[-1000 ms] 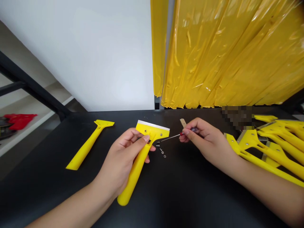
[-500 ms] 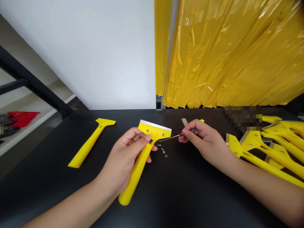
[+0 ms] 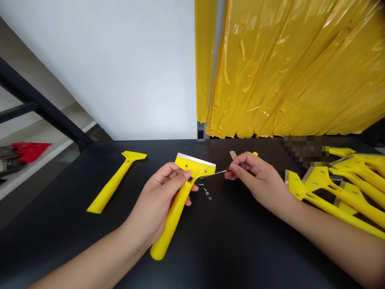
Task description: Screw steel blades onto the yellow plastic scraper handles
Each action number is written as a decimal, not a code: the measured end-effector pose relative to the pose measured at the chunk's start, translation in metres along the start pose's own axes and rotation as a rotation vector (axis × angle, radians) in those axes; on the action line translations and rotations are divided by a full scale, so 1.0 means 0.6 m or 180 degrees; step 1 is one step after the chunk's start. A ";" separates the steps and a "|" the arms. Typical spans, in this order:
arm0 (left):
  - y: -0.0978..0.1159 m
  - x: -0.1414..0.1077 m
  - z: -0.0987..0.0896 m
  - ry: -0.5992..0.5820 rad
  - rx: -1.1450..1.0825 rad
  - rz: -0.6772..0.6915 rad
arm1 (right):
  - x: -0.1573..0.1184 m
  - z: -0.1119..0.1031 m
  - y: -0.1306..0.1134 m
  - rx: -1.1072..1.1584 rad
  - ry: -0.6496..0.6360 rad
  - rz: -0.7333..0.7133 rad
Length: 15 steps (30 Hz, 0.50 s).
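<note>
My left hand (image 3: 161, 192) is closed on a yellow scraper (image 3: 177, 214), thumb on its neck. A pale blade strip shows along the top of the scraper's head, with two small metal fasteners below it. Between thumb and fingers, my right hand (image 3: 255, 176) pinches a thin screwdriver (image 3: 218, 172) by its dark handle. Its shaft points left, and the tip is close to the underside of the scraper's head; whether they touch I cannot tell. Several small screws and nuts (image 3: 206, 192) lie on the black table just right of the scraper.
A yellow scraper handle (image 3: 117, 182) without a visible blade lies to the left. Several yellow scrapers (image 3: 327, 184) are heaped at the right. Behind my right hand lies a small flat strip (image 3: 233, 155). A white panel (image 3: 150, 80) and yellow plastic sheeting (image 3: 288, 68) stand behind the black table (image 3: 228, 249).
My right hand has shifted slightly left, bringing the screwdriver tip closer to the scraper's head. My left hand and its scraper are nearly still.
</note>
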<state>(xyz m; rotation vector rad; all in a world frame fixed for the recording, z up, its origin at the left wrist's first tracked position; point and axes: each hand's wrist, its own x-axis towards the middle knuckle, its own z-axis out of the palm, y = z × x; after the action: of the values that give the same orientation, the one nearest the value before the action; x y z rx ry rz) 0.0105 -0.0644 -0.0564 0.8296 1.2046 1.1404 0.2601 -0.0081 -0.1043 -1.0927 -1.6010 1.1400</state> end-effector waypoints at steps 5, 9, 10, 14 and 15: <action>-0.004 0.009 -0.004 0.0231 -0.0050 0.0004 | -0.010 -0.013 -0.024 -0.0224 0.0148 -0.0242; -0.007 0.017 -0.007 0.0312 -0.0014 -0.0070 | -0.023 -0.021 -0.042 -0.0420 0.0279 -0.0488; -0.008 0.018 -0.007 0.0263 -0.0011 -0.0121 | -0.026 -0.021 -0.045 -0.0427 0.0335 -0.0553; -0.012 0.015 -0.005 -0.0029 -0.0045 -0.0396 | -0.040 -0.016 -0.056 -0.0357 0.0485 -0.0759; -0.014 0.013 -0.003 -0.0089 -0.0059 -0.0460 | -0.043 -0.015 -0.058 -0.0358 0.0498 -0.0796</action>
<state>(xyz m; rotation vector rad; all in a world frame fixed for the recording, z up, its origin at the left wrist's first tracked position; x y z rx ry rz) 0.0102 -0.0593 -0.0666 0.7302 1.2091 1.0181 0.2689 -0.0378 -0.0727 -0.9944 -1.6400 0.7893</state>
